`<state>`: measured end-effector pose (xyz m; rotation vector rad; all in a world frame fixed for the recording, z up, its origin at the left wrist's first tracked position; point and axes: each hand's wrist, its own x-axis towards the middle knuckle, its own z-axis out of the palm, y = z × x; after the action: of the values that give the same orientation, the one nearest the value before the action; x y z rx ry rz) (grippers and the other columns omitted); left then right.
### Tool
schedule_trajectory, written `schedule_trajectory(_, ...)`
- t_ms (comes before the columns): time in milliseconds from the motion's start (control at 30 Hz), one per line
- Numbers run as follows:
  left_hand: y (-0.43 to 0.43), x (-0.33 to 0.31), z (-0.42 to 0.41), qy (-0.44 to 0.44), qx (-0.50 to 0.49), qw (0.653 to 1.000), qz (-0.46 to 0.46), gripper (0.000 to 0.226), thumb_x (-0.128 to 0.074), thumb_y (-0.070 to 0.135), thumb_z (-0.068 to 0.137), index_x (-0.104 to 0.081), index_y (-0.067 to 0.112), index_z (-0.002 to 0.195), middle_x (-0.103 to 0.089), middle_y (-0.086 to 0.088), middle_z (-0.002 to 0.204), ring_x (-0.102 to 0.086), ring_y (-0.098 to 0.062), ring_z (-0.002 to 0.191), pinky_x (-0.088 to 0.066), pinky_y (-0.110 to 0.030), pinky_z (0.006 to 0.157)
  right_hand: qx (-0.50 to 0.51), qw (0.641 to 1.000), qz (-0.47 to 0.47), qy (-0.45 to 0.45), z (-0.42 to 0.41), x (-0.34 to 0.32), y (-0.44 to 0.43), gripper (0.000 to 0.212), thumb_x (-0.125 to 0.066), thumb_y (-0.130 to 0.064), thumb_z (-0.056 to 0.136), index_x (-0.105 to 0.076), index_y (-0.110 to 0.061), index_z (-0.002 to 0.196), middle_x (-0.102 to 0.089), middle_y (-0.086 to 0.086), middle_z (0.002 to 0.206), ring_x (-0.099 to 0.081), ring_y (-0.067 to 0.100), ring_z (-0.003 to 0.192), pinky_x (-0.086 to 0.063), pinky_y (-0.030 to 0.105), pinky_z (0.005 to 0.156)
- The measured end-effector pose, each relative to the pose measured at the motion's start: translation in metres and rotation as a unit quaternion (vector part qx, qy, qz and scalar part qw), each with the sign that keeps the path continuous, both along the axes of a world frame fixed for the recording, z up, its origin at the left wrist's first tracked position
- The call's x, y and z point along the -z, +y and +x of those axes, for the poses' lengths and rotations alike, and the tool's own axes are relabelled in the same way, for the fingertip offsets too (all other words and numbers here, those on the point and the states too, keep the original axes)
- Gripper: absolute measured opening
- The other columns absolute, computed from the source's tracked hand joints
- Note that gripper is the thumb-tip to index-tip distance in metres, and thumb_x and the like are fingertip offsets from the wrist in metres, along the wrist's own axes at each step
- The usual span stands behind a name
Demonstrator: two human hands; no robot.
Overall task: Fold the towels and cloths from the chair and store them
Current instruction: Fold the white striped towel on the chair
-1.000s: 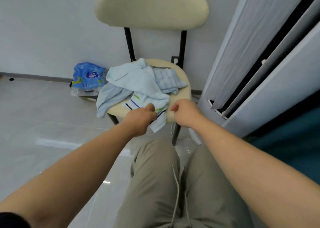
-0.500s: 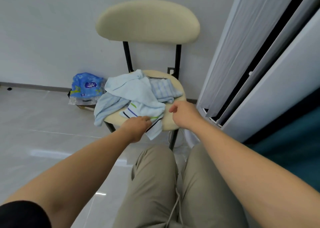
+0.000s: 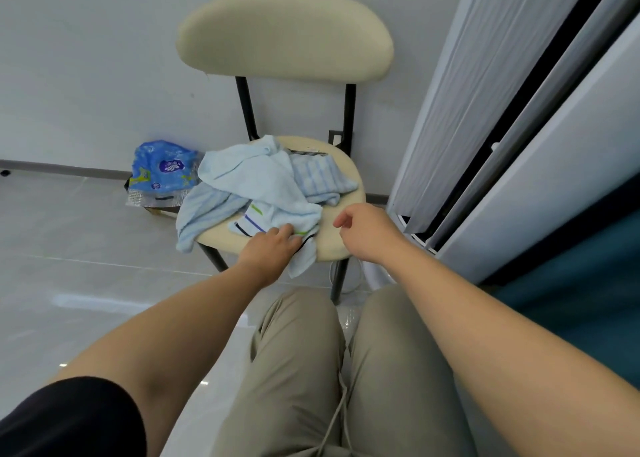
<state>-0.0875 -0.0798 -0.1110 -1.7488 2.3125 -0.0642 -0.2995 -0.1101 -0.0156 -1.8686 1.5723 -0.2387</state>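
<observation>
Head view, down over khaki trousers (image 3: 311, 370) onto a cream chair (image 3: 284, 33) against a white wall. On the seat (image 3: 341, 245), a loose heap of cloths: pale blue towel (image 3: 256, 179) on top in the middle, blue striped cloth (image 3: 318, 179) behind it toward the right rear, another pale striped towel (image 3: 201, 214) spilling over the left edge, and at the front a white cloth (image 3: 263, 219) with dark, blue and green stripes, one corner drooping past the front rim. Left hand (image 3: 270, 248) palm down at the front edge of the seat, touching that white cloth, fingers (image 3: 285, 230) stretched forward onto it and partly lost under a fold; pinching or merely resting, cannot tell. Right hand (image 3: 367, 231) just right of the heap, raised over the bare front right part of the seat, apart from every cloth, fingers loosely curled with thumb near forefinger, nothing between them. Heap slightly beyond both hands, nearer the left one. On the floor left of the chair, near the skirting, a blue plastic pack (image 3: 162, 167). At the right, tall white folding panels (image 3: 467, 110) and a teal surface (image 3: 571, 300) below them
</observation>
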Motion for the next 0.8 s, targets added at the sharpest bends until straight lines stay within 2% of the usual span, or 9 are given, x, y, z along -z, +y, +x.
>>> schedule_trajectory(200, -0.004, -0.011, -0.001, 0.011, -0.010, 1.000, 0.017, 0.026, -0.047, 0.012, 0.096, -0.052, 0.020, 0.120, -0.044, -0.006, 0.121, -0.052, -0.028, 0.096, -0.033, -0.036, 0.068, -0.008, 1.000, 0.001, 0.013, -0.003, -0.002, 0.001, 0.031, -0.054, -0.010, 0.089, -0.070, -0.026, 0.110, -0.065, 0.003, 0.122, -0.061, 0.021, 0.112, -0.051, 0.031, 0.094)
schedule_trajectory(333, -0.015, -0.038, 0.001, 0.149, -0.045, 0.987, -0.041, 0.008, -0.046, 0.018, 0.099, -0.053, 0.017, 0.102, -0.052, -0.001, 0.111, -0.049, -0.025, 0.099, -0.040, -0.038, 0.068, -0.007, 1.000, 0.011, 0.010, -0.004, -0.007, -0.002, 0.029, -0.054, -0.013, 0.091, -0.069, -0.028, 0.110, -0.065, 0.001, 0.123, -0.061, 0.020, 0.111, -0.051, 0.031, 0.093)
schedule_trajectory(400, -0.023, -0.069, 0.000, 0.243, -0.070, 0.965, -0.062, 0.014, -0.045, 0.026, 0.103, -0.055, 0.017, 0.097, -0.059, -0.001, 0.099, -0.053, -0.025, 0.092, -0.047, -0.043, 0.073, -0.003, 1.000, 0.013, -0.001, -0.003, -0.015, -0.005, 0.029, -0.055, -0.016, 0.091, -0.067, -0.028, 0.115, -0.064, 0.000, 0.123, -0.061, 0.020, 0.110, -0.051, 0.030, 0.091)
schedule_trajectory(467, -0.030, -0.109, -0.003, 0.300, -0.078, 0.948, -0.071, 0.017, -0.046, 0.028, 0.104, -0.055, 0.014, 0.099, -0.064, -0.006, 0.087, -0.057, -0.029, 0.081, -0.049, -0.045, 0.072, -0.014, 0.999, 0.005, -0.029, 0.001, -0.029, -0.008, 0.032, -0.061, -0.023, 0.091, -0.062, -0.026, 0.123, -0.065, 0.000, 0.120, -0.062, 0.019, 0.108, -0.049, 0.029, 0.089)
schedule_trajectory(533, -0.036, -0.150, -0.006, 0.312, -0.056, 0.943, -0.100, 0.016, -0.045, 0.026, 0.104, -0.055, 0.013, 0.105, -0.066, -0.009, 0.085, -0.059, -0.031, 0.077, -0.049, -0.043, 0.071, -0.027, 0.996, 0.005, -0.090, 0.007, -0.047, -0.011, 0.046, -0.070, -0.031, 0.088, -0.054, -0.023, 0.131, -0.065, -0.002, 0.116, -0.063, 0.017, 0.105, -0.048, 0.027, 0.085)
schedule_trajectory(633, -0.042, -0.210, -0.010, 0.316, -0.038, 0.936, -0.149, 0.016, -0.045, 0.025, 0.104, -0.055, 0.014, 0.110, -0.064, -0.004, 0.086, -0.057, -0.026, 0.075, -0.047, -0.036, 0.069, -0.028, 0.983, 0.017, -0.183, 0.021, -0.081, -0.015, 0.065, -0.078, -0.047, 0.080, -0.046, -0.032, 0.135, -0.063, -0.008, 0.113, -0.065, 0.012, 0.095, -0.051, 0.027, 0.074)
schedule_trajectory(700, -0.045, -0.242, -0.010, 0.309, -0.024, 0.934, -0.176, 0.015, -0.051, 0.023, 0.101, -0.059, 0.013, 0.108, -0.063, -0.001, 0.084, -0.056, -0.022, 0.076, -0.042, -0.033, 0.068, -0.032, 0.975, 0.000, -0.221, 0.029, -0.102, -0.018, 0.073, -0.079, -0.059, 0.071, -0.049, -0.033, 0.133, -0.066, -0.011, 0.111, -0.067, 0.011, 0.097, -0.058, 0.037, 0.081)
schedule_trajectory(733, -0.047, -0.257, -0.009, 0.304, -0.020, 0.934, -0.185, 0.014, -0.054, 0.023, 0.099, -0.062, 0.013, 0.106, -0.062, 0.001, 0.083, -0.056, -0.021, 0.076, -0.041, -0.031, 0.068, -0.040, 0.972, -0.011, -0.231, 0.032, -0.112, -0.020, 0.071, -0.079, -0.060, 0.070, -0.052, -0.032, 0.129, -0.068, -0.010, 0.109, -0.068, 0.011, 0.098, -0.059, 0.042, 0.086)
schedule_trajectory(800, -0.051, -0.281, -0.005, 0.289, -0.024, 0.937, -0.195, 0.013, -0.061, 0.027, 0.095, -0.064, 0.016, 0.101, -0.060, 0.005, 0.080, -0.056, -0.017, 0.075, -0.040, -0.030, 0.069, -0.059, 0.966, -0.026, -0.249, 0.037, -0.130, -0.022, 0.053, -0.079, -0.056, 0.076, -0.060, -0.028, 0.117, -0.071, -0.007, 0.105, -0.070, 0.011, 0.096, -0.058, 0.043, 0.089)
